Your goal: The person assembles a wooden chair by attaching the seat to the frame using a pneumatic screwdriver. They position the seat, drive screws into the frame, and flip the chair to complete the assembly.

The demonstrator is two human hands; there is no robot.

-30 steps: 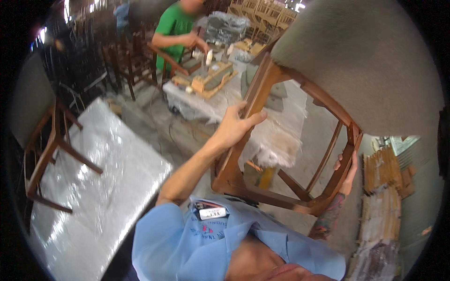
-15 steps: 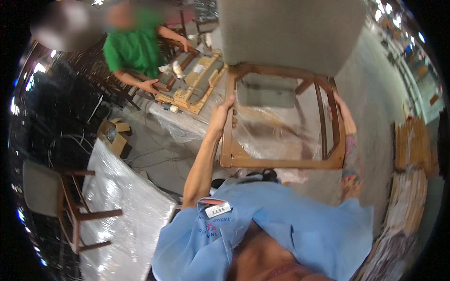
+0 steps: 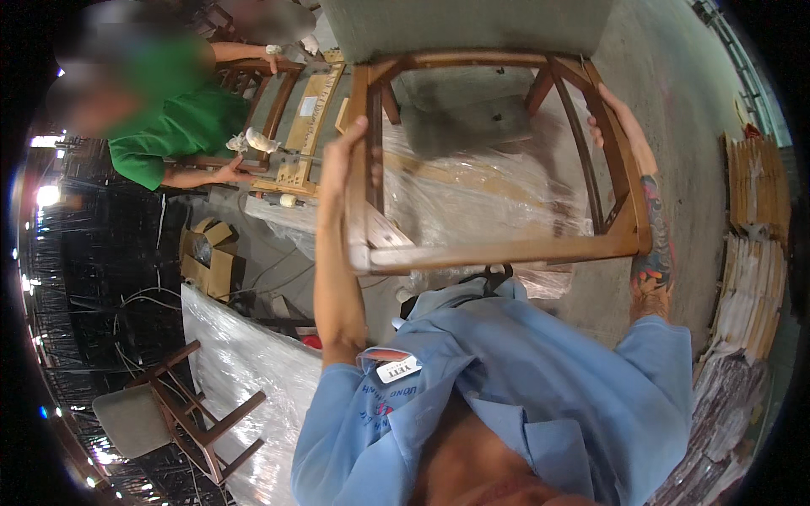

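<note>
- Holding one wooden chair [image 3: 506, 251], two-handed: brown open seat frame with corner braces, located in front of the person's torso.
- Left hand [image 3: 339, 160]: closed around the left side rail, thumb on the outer face, fingers partly visible within the frame opening.
- Right hand [image 3: 624, 122]: wrapped firmly about the right side rail, fingertips showing on the inner side.
- Grey panel [image 3: 472, 29]: upholstered, at the far side of the chair's seat frame, cut off by the upper edge of the view.
- Table [image 3: 506, 177]: covered in clear plastic film, seen through the frame opening.
- Grey pad [image 3: 460, 122]: on the table, likewise seen through the opening.
- Co-worker [image 3: 181, 126]: green shirt, at left; hands at a brown wooden frame [image 3: 280, 101] beside a pale wooden jig [image 3: 294, 171].
- Second chair [image 3: 190, 422]: grey upholstery, brown legs, tipped over; legs overlap a film-wrapped board [image 3: 278, 363], contact unclear.
- Cardboard box [image 3: 209, 266]: flaps open, near that board.
- Cardboard stack [image 3: 753, 190]: flat pieces, far right.
</note>
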